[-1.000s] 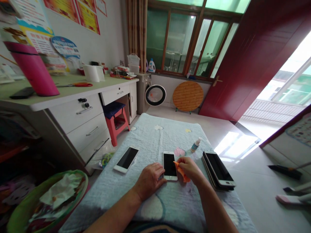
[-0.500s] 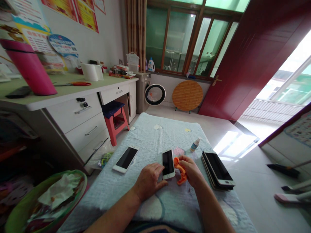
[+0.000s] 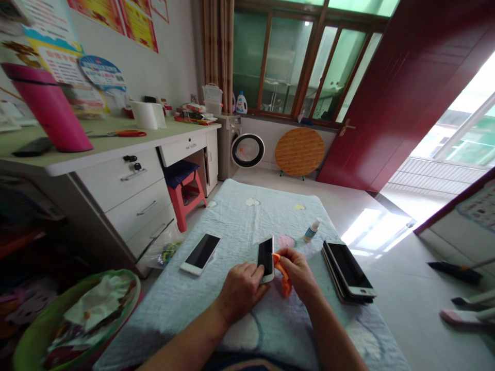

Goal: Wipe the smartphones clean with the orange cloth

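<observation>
With 12 o'clock pointing away from the person, a white-framed smartphone [image 3: 201, 253] lies screen up at 9 o'clock from the middle smartphone, its long axis running 7 to 1. Next comes the left hand [image 3: 240, 288], gripping the lower-left part of the middle smartphone [image 3: 265, 252], with 1 fingertip over the dark screen; the digits behind are hidden. From this hand, the nearer of the 2, the phone lies at 1 o'clock, slightly tilted, its long axis close to 12-6. An orange cloth [image 3: 285, 283] meets its right edge, pinched between thumb and fingers of the right hand [image 3: 296, 268], from which the phone lies at 10 o'clock. A small spray bottle [image 3: 312, 230] stands at 2 o'clock, and a stack of phones [image 3: 350, 270] lies just past 3, aligned 11 to 5; I cannot tell how many.

A pale blue quilted cover [image 3: 240, 216] drapes the counter. Around it: a green-rimmed basket [image 3: 135, 278] at 8 o'clock, white drawers [image 3: 116, 175] and a red stool [image 3: 185, 198] at 10, a washing-machine door [image 3: 248, 150] swung out near 12, and a red door [image 3: 367, 93] at 1.
</observation>
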A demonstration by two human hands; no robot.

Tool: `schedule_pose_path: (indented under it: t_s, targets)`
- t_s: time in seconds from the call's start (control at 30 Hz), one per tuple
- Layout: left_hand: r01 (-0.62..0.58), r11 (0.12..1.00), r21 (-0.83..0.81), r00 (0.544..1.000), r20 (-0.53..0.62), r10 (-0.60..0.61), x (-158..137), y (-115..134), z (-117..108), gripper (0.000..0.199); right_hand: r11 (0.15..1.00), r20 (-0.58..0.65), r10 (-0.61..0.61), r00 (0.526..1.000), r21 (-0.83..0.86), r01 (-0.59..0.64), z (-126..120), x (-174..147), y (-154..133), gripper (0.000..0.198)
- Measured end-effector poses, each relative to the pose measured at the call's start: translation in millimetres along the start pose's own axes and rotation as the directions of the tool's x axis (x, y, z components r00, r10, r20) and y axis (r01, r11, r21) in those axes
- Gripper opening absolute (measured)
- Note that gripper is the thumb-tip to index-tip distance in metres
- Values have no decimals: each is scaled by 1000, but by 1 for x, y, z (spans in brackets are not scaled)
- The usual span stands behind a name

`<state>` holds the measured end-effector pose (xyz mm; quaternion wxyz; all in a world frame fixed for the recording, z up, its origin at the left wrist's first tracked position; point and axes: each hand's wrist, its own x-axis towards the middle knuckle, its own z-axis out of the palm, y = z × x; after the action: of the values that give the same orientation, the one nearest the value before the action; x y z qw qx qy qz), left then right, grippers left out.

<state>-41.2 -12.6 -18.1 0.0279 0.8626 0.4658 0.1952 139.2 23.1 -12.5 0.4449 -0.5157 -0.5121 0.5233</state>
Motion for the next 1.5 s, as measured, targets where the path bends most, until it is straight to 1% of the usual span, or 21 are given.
schedule_pose_path:
  t_s: [0.1,0.2,0.23,0.27,0.3,0.33,0.4,0.43,0.5,0.57,0.67,0.83,1.03,1.17,1.23,1.27,1.33,1.4,1.43,1.5]
  targets:
    - [-47,997,59,999,13,47,1,0,3,14,992,-121,-78,990,-108,65,-2,5,6,19]
    - [-78,993,88,997,28,76,3,2,4,7,946,-232,-213,949,-293,141,-4,7,6,20]
    - [-82,992,92,996,29,79,3,2,4,6,917,-236,-270,933,-360,175,-4,7,5,18]
    - [-84,992,94,996,26,82,4,2,5,5,881,-202,-324,924,-421,217,-3,6,4,16]
    - [-88,992,94,996,18,87,4,3,6,6,839,-128,-365,922,-474,266,-1,4,2,12]
    - [-93,991,94,996,2,94,4,3,7,8,795,-23,-386,922,-516,320,1,1,1,10]
    - [-113,990,90,992,-38,117,3,2,8,13,706,190,-371,909,-578,409,6,-2,0,12]
    - [-123,988,89,990,-58,129,3,2,9,15,666,258,-349,901,-608,432,7,-3,0,15]
    - [-141,986,93,985,-82,149,2,1,10,16,596,297,-313,902,-678,430,9,0,1,19]
    - [-150,984,101,985,-75,157,3,1,9,11,545,276,-281,919,-742,390,7,8,2,20]
    - [-151,982,110,987,-38,156,3,1,8,5,511,214,-251,944,-799,317,1,26,1,20]
    - [-147,983,110,989,9,147,3,1,6,5,504,95,-294,951,-830,238,-10,48,3,18]
    - [-133,986,104,990,54,128,2,0,4,7,518,-28,-330,943,-841,156,-21,48,13,19]
    - [-109,989,99,993,49,105,0,0,3,11,525,-69,-356,932,-839,139,-27,47,20,18]
    - [-92,991,95,996,30,89,-1,0,2,9,556,-90,-384,919,-817,152,-28,47,24,18]
    - [-72,993,90,997,14,71,-1,1,1,7,584,-105,-402,910,-795,166,-29,48,26,18]
    - [8,998,56,1000,-30,-6,-2,1,-1,8,655,-142,-434,890,-728,203,-29,49,30,21]
    - [148,989,-30,986,-77,-150,-1,1,-5,13,714,-170,-449,877,-659,238,-28,49,32,21]
    - [232,968,-94,966,-92,-241,0,0,-8,15,733,-174,-454,874,-631,255,-28,49,32,20]
    - [383,888,-256,906,-85,-416,2,-1,-13,16,750,-164,-465,870,-595,288,-27,48,31,19]
